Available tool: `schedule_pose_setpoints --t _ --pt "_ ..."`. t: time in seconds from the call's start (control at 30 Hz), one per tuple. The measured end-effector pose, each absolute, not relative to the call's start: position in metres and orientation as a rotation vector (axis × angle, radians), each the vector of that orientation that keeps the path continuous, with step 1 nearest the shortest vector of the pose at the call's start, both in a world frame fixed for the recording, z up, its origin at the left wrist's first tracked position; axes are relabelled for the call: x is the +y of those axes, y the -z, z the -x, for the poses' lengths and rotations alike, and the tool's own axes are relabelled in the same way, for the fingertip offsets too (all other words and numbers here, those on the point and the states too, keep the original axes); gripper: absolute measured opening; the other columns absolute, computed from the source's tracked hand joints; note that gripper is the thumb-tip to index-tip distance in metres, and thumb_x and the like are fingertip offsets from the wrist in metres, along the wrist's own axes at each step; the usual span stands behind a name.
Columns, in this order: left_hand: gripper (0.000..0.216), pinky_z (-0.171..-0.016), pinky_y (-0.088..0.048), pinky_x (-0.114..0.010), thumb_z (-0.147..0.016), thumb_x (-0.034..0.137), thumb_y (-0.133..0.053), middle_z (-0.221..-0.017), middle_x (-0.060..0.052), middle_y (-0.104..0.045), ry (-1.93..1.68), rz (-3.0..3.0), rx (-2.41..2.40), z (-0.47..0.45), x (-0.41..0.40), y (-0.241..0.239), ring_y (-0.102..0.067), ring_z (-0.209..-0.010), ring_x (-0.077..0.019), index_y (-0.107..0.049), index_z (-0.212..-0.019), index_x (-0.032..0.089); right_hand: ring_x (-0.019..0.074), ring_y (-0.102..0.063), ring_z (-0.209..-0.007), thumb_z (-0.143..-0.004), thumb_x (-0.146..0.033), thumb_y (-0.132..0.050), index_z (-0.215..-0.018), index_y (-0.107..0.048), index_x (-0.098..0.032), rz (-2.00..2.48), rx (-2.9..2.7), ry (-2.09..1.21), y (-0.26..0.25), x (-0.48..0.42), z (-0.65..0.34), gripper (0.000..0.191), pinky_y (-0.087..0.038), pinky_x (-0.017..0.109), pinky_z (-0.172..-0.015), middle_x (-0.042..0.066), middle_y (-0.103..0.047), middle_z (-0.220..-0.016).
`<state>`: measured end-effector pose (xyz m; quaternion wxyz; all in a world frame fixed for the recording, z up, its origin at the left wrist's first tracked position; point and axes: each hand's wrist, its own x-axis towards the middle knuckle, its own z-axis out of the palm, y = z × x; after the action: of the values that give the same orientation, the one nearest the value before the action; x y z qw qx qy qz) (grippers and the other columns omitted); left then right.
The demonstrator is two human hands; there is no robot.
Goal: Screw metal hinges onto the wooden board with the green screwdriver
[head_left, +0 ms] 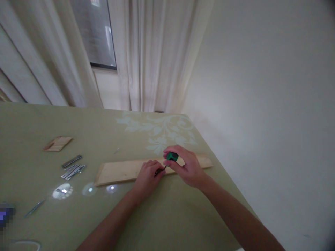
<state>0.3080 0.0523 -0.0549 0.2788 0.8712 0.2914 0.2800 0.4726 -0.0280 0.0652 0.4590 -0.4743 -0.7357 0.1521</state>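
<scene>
A long, pale wooden board (117, 172) lies flat across the right part of the table. My right hand (187, 165) grips a screwdriver (172, 156) by its green and black handle, its shaft slanting down to the left. The tip meets a small dark piece (158, 172) at the board's near edge. My left hand (149, 174) rests on the board with its fingers closed around that dark piece, most of which they hide. I cannot make out exactly what the piece is.
Metal strips (72, 170) and thin rods lie left of the board, with a small wooden block (57, 143) behind them. A thin metal rod (35, 208) lies nearer. A small screw-like piece (116, 150) sits behind the board. A wall (274, 122) borders the table's right side.
</scene>
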Motion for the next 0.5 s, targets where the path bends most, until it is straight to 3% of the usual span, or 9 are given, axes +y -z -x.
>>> schedule_pose_setpoints --t 0.1,0.2,0.33,0.5 --pt "0.010 -0.086 -0.045 -0.036 -0.096 0.019 -0.065 -0.096 -0.005 -0.074 -0.763 -2.341 0.773 -0.309 0.053 0.057 -0.063 -0.092 -0.0235 -0.071 -0.088 0.021 0.0178 -0.067 -0.118 -0.105 -0.025 -0.057 -0.140 -0.055 -0.024 1.012 -1.894 -0.668 -0.073 -0.027 -0.478 0.035 -0.053 0.037 -0.103 0.011 -0.068 -0.132" --pt "0.011 -0.084 -0.044 -0.035 -0.096 0.019 -0.064 -0.093 -0.004 -0.073 -0.749 -2.352 0.775 -0.309 0.054 0.056 -0.063 -0.090 -0.0232 -0.071 -0.087 0.020 0.0185 -0.061 -0.129 -0.105 -0.022 -0.055 -0.143 -0.054 -0.025 0.972 -1.952 -0.864 -0.087 -0.024 -0.488 0.038 -0.050 0.040 -0.109 0.012 -0.062 -0.140" --pt "0.011 -0.081 -0.043 -0.033 -0.095 0.018 -0.065 -0.090 -0.004 -0.073 -0.723 -2.345 0.775 -0.308 0.053 0.052 -0.062 -0.088 -0.0226 -0.071 -0.085 0.020 0.0180 -0.065 -0.120 -0.102 -0.021 -0.061 -0.134 -0.062 -0.025 1.098 -1.977 -0.849 -0.098 -0.017 -0.498 0.033 -0.054 0.036 -0.104 0.008 -0.068 -0.128" --pt "0.007 -0.084 -0.043 -0.034 -0.093 0.019 -0.068 -0.092 -0.004 -0.074 -0.706 -2.318 0.804 -0.307 0.051 0.051 -0.064 -0.091 -0.0236 -0.072 -0.087 0.021 0.0161 -0.070 -0.097 -0.094 -0.027 -0.075 -0.122 -0.068 -0.025 1.211 -1.876 -0.538 -0.082 -0.017 -0.494 0.029 -0.059 0.030 -0.091 0.003 -0.074 -0.108"
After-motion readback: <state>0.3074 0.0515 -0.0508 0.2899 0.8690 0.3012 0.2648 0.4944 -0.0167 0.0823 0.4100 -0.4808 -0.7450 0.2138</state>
